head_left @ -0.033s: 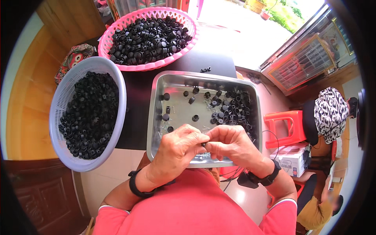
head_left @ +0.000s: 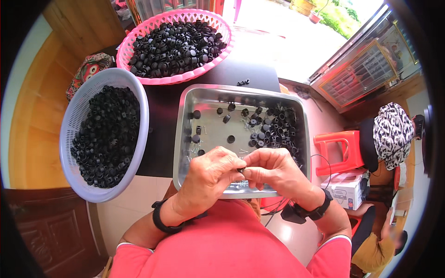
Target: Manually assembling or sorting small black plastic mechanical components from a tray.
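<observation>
My left hand (head_left: 211, 172) and my right hand (head_left: 274, 169) meet over the near side of a metal tray (head_left: 182, 139). Between their pinched fingertips is a small black plastic part (head_left: 240, 170), mostly covered by the fingers. Both hands are closed on it. Inside the tray, loose round black plastic pieces (head_left: 278, 126) are heaped toward the right, and a few more lie scattered on the left. Thin, short pale pins (head_left: 243, 151) are strewn among them.
A pink basket (head_left: 218, 65) full of black pieces stands beyond the tray, and a lavender basket (head_left: 143, 134) of smaller black parts at left. Some black bits (head_left: 243, 82) lie on the dark table (head_left: 160, 111). At right are a red stool (head_left: 338, 146), a box (head_left: 345, 191) and another person (head_left: 373, 252).
</observation>
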`<state>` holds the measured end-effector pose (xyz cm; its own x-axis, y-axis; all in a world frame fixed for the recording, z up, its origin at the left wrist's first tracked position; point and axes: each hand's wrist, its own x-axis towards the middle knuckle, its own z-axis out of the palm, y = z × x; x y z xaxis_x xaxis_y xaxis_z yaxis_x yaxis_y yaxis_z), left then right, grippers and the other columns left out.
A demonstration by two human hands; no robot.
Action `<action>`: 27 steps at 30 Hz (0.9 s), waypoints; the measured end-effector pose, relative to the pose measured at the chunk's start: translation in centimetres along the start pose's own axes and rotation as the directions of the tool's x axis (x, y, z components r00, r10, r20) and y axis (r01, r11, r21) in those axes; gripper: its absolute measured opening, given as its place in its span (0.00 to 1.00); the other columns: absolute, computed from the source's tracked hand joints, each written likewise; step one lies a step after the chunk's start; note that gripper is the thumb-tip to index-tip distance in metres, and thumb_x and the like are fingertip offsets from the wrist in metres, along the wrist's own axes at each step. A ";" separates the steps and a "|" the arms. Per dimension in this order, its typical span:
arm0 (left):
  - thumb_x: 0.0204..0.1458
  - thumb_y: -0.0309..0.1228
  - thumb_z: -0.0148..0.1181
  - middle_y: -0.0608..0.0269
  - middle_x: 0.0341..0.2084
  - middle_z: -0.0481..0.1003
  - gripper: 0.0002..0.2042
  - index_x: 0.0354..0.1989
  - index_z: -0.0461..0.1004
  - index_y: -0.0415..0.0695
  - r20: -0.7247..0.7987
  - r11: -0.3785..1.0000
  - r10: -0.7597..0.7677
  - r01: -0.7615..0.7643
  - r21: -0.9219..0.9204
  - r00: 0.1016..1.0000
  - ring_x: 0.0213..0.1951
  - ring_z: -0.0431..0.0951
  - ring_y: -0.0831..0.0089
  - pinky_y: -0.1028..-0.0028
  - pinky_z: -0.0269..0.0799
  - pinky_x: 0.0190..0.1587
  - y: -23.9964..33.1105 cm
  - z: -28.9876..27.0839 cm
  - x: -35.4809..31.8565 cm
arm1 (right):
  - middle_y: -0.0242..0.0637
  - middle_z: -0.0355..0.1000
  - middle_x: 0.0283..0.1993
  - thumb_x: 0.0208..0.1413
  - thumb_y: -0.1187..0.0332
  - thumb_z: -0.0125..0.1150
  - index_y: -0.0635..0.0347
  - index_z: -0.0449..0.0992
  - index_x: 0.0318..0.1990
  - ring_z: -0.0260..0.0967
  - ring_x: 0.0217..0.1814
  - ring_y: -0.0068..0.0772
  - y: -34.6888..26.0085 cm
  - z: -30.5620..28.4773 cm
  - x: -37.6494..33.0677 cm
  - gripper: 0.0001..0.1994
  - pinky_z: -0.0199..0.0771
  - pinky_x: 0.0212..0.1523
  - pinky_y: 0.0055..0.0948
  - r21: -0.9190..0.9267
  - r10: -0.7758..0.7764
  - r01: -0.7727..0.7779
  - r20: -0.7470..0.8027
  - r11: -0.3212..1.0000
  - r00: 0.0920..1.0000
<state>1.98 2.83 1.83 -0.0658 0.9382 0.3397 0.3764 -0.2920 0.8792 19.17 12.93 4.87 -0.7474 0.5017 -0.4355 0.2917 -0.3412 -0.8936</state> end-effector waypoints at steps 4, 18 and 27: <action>0.42 0.15 0.64 0.59 0.33 0.76 0.12 0.38 0.76 0.38 -0.006 0.974 -0.179 0.177 -0.139 0.984 0.34 0.77 0.73 0.76 0.73 0.40 0.6 0.6 0.2 | 0.38 0.76 0.34 0.55 0.75 0.60 0.68 0.76 0.41 0.74 0.31 0.21 1.1 -1.2 -0.2 0.08 0.75 0.30 0.18 0.175 -0.048 0.051 -0.021 0.983 0.999; 0.49 0.20 0.62 0.68 0.32 0.71 0.06 0.36 0.75 0.37 0.132 0.782 -0.484 0.495 -0.379 0.865 0.32 0.72 0.85 0.84 0.69 0.35 1.8 4.4 2.5 | 0.29 0.75 0.29 0.54 0.73 0.62 0.66 0.79 0.37 0.68 0.32 0.13 1.9 -4.7 -1.5 0.06 0.69 0.32 0.17 0.078 -0.250 0.258 -0.103 0.963 0.963; 0.50 0.21 0.60 0.69 0.27 0.67 0.01 0.30 0.75 0.38 0.052 0.843 -0.454 0.448 -0.298 0.889 0.24 0.68 0.86 0.84 0.63 0.26 1.9 5.6 3.4 | 0.33 0.74 0.27 0.51 0.71 0.62 0.67 0.77 0.34 0.68 0.28 0.17 2.8 -5.9 -2.0 0.08 0.70 0.29 0.21 -0.159 -0.240 0.220 -0.117 0.962 0.964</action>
<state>7.66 6.52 2.73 -0.1816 0.9766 -0.1148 0.0129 0.1191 0.9928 24.97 15.63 2.61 -0.7208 0.6581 -0.2179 0.2109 -0.0912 -0.9732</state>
